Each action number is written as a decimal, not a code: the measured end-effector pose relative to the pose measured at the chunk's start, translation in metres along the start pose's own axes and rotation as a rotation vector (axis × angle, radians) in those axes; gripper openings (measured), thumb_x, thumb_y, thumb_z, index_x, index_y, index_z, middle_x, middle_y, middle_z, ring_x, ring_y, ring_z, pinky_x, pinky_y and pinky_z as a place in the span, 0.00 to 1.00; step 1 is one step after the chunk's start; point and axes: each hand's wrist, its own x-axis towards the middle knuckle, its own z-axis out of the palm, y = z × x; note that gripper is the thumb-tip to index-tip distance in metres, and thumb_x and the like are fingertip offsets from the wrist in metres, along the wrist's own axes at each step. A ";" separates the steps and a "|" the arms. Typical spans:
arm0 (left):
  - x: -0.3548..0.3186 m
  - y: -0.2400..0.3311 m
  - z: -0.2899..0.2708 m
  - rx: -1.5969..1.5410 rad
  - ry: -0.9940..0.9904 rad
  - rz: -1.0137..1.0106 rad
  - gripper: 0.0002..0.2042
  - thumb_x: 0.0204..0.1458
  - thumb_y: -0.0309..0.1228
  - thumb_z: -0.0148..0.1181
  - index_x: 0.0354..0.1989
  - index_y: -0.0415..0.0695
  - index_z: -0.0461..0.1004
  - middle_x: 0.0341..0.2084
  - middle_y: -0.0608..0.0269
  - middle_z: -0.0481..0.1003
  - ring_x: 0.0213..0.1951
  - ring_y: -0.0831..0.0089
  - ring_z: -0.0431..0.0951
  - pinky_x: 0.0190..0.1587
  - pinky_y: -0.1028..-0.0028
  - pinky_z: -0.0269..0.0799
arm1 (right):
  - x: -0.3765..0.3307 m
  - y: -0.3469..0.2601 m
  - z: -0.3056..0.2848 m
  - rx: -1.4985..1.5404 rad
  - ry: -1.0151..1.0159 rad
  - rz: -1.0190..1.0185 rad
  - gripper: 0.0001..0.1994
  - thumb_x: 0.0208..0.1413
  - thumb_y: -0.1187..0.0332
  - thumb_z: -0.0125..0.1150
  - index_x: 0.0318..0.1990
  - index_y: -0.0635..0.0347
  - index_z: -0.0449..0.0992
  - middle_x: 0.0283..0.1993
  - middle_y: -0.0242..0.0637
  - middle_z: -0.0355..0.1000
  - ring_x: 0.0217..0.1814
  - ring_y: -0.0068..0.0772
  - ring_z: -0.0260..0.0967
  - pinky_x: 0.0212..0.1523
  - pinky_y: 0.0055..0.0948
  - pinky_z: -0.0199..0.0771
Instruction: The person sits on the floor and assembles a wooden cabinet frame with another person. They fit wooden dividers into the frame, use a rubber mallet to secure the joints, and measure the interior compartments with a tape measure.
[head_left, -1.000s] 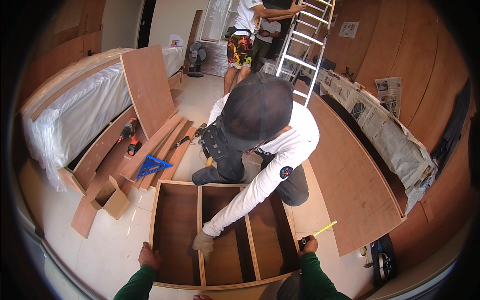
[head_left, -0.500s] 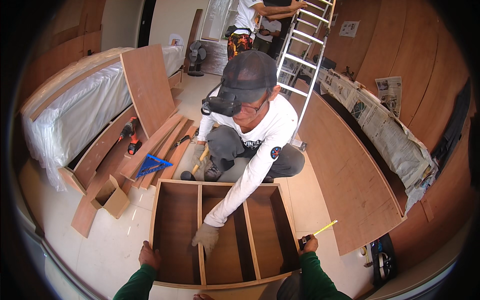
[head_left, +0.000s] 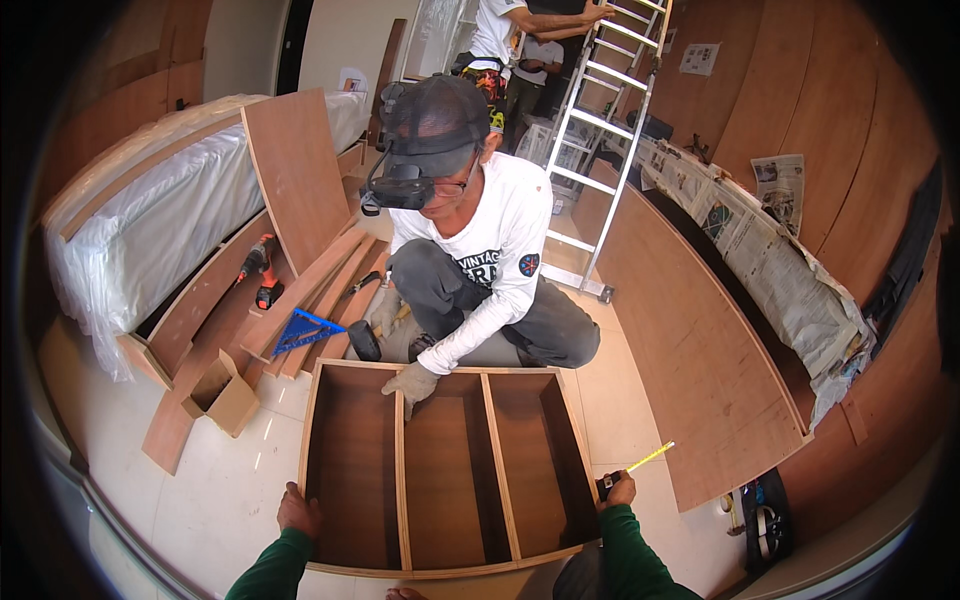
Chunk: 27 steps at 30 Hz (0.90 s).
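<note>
A brown wooden cabinet frame with two dividers lies on the floor in front of me. My left hand is closed on its left side near the close corner. In my right hand is a black tape measure, held against the frame's right side. Its yellow blade sticks out to the right. Across the frame squats a co-worker in a white shirt. One gloved hand of theirs rests at the left divider's far end, and the other holds a black-headed mallet.
Wooden boards, a blue triangular square, a cordless drill and an open cardboard box lie on the left. A ladder stands behind the co-worker, with another person at it. A large panel leans on the right.
The co-worker has leaned back. Their gloved hand moved from the left divider's near part to its far end, and the mallet rose slightly. My hands stay in place.
</note>
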 end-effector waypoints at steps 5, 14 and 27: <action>0.000 -0.006 -0.001 0.009 0.011 0.006 0.22 0.52 0.31 0.62 0.50 0.35 0.60 0.42 0.37 0.75 0.47 0.42 0.76 0.50 0.53 0.73 | -0.013 -0.002 0.009 0.017 0.011 0.028 0.08 0.60 0.62 0.50 0.33 0.55 0.68 0.26 0.36 0.69 0.21 0.37 0.68 0.23 0.39 0.76; 0.002 -0.007 0.002 0.010 0.010 0.016 0.23 0.52 0.31 0.62 0.50 0.35 0.59 0.41 0.37 0.75 0.46 0.42 0.77 0.49 0.53 0.73 | -0.008 -0.001 0.006 0.043 0.005 0.019 0.08 0.61 0.63 0.49 0.34 0.57 0.68 0.26 0.37 0.68 0.22 0.36 0.67 0.25 0.41 0.78; 0.000 -0.001 -0.001 0.011 0.006 0.013 0.22 0.52 0.31 0.62 0.49 0.35 0.59 0.41 0.38 0.74 0.46 0.43 0.76 0.50 0.53 0.73 | -0.004 0.000 0.004 0.036 -0.010 -0.007 0.08 0.60 0.63 0.50 0.34 0.57 0.68 0.26 0.37 0.68 0.21 0.35 0.67 0.24 0.39 0.79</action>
